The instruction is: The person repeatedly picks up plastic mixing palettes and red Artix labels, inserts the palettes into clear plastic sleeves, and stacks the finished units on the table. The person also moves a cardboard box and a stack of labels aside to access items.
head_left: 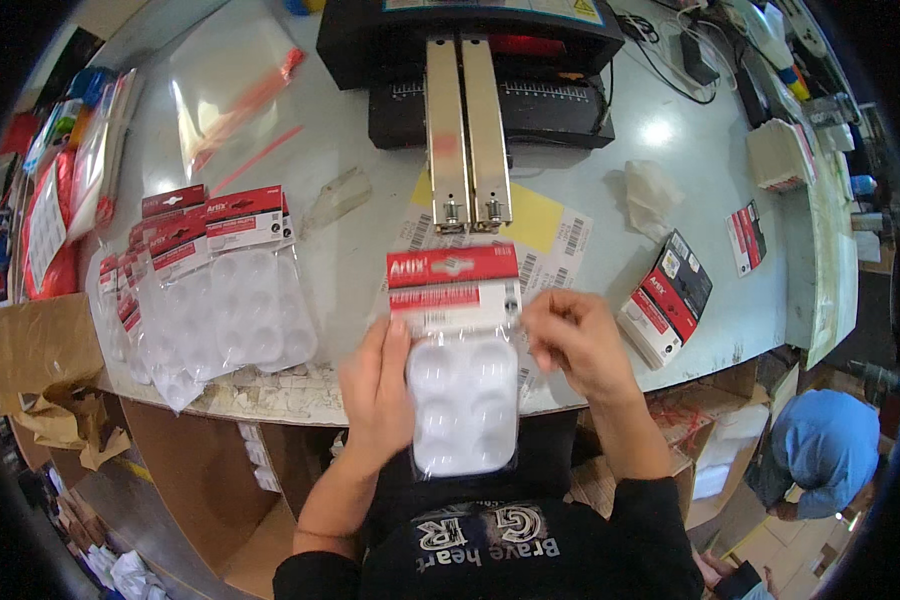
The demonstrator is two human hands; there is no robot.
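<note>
A black sealing machine (470,60) stands at the table's (370,240) far edge; left of it lie clear bags (225,90), nearer, packed palettes (205,290).

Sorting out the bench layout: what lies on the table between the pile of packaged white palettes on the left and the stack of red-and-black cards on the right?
In the head view, the held palette pack, both hands, and barcode sheets.

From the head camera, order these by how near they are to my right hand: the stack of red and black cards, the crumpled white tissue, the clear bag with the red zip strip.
From the right hand:
1. Stack of red and black cards, just to its right near the table edge.
2. Crumpled white tissue, farther up the table, slightly right.
3. Clear bag with the red zip strip, far upper left.
</note>
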